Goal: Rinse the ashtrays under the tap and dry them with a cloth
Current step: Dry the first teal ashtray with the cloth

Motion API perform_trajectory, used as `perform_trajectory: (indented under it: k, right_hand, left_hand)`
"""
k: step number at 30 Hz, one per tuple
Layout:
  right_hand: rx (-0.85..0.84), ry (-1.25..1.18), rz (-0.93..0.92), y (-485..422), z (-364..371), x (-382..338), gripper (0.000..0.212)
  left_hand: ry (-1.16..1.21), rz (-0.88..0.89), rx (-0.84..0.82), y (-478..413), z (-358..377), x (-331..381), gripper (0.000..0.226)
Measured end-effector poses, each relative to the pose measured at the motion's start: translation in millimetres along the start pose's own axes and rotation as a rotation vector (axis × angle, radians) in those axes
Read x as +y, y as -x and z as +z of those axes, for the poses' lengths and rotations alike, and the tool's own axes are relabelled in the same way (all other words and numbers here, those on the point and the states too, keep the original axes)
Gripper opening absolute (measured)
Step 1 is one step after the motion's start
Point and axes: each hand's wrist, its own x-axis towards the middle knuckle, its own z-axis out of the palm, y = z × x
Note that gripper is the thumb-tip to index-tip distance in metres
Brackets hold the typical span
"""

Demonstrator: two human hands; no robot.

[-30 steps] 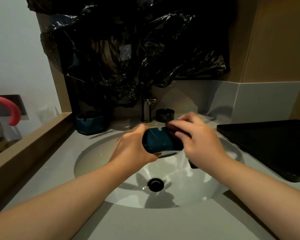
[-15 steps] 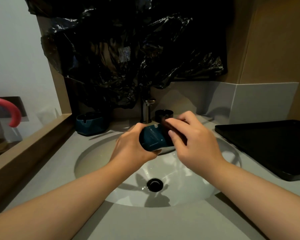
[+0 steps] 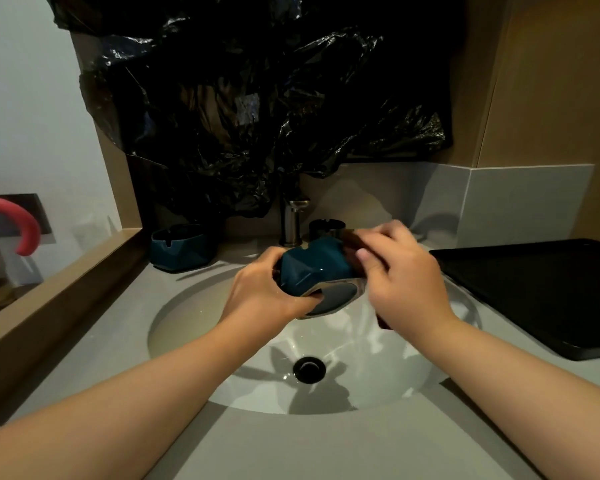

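**Ashtray tipped over, rubbing goes on**

The left hand (image 3: pixel 264 289) grips the blue ashtray (image 3: pixel 312 266) over the sink (image 3: pixel 194 327), at 12 o'clock from the drain (image 3: pixel 309 367). Its fingers are curled round the ashtray's left side.

A second ago we saw mostly the ashtray's side. Now it is tipped more, and its round dark bottom faces us. The right hand (image 3: pixel 409 282) has slid up along the ashtray's right side. Its fingers pinch a dark cloth (image 3: pixel 349 251) and press it on the ashtray.

No water can be seen coming from the tap (image 3: pixel 293 220) at 12 o'clock. So I think this is the drying part, and the hands turn the ashtray to reach a new spot.

A second blue ashtray (image 3: pixel 181 247) waits on the tabletop (image 3: pixel 291 445) at 10 o'clock. A dark ashtray (image 3: pixel 326 228) sits just behind at 1 o'clock. Those likely still need doing.
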Motion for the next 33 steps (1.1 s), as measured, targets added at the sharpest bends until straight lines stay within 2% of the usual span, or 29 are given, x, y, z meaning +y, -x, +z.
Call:
perform_trajectory:
  k: [2, 4, 5, 9, 10, 14, 18, 20, 22, 24, 26, 29, 31, 33]
  right_hand:
    - [-0.058, -0.042, 0.227, -3, -1, 12, 0.027]
    - [-0.089, -0.045, 0.256, -5, -1, 13, 0.028]
    - [-0.087, -0.059, 0.216, -5, -2, 8, 0.027]
    - [-0.098, 0.042, -0.132, -1, -4, -15, 0.028]
    - [-0.09, 0.037, -0.145, -1, -3, -14, 0.029]
    - [-0.067, -0.138, 0.122, -3, -4, 1, 0.03]
    - [-0.222, -0.051, 0.289, -9, -5, 10, 0.023]
    - [-0.288, -0.008, 0.448, -19, -15, 19, 0.014]
    - [-0.486, -0.037, 0.59, -26, -30, 29, 0.01]
    - [-0.772, 0.032, 0.549, -27, -42, 35, 0.039]
    - [-0.921, 0.141, 0.412, -25, -42, 33, 0.076]
    - [-0.864, 0.109, 0.318, -22, -29, 28, 0.097]
    - [-0.794, 0.1, 0.246, -19, -20, 30, 0.095]
    - [-0.73, 0.119, 0.18, -17, -16, 30, 0.084]
  left_hand:
    - [-0.01, 0.007, -0.014, 0, -1, 1, 0.054]
    - [-0.034, 0.018, -0.021, 1, -1, 0, 0.056]
    - [-0.05, 0.024, -0.023, 1, -1, 0, 0.056]
    - [-0.131, 0.071, -0.058, 3, 1, 3, 0.057]
    - [-0.124, 0.08, -0.055, 4, 2, 3, 0.057]
    - [-0.06, 0.074, -0.017, 5, -1, 3, 0.058]
    - [-0.091, 0.057, -0.052, 3, 0, 2, 0.058]
    - [-0.083, 0.059, -0.053, 2, 1, 1, 0.057]
    - [-0.063, 0.064, -0.049, 2, 0, 2, 0.057]
    - [-0.053, 0.073, -0.045, 3, -1, 2, 0.057]
    - [-0.053, 0.082, -0.041, 3, -1, 2, 0.057]
    - [-0.066, 0.087, -0.055, 3, 0, 1, 0.057]
    - [-0.071, 0.089, -0.069, 3, 0, 0, 0.058]
    - [-0.075, 0.095, -0.077, 2, -1, 0, 0.058]
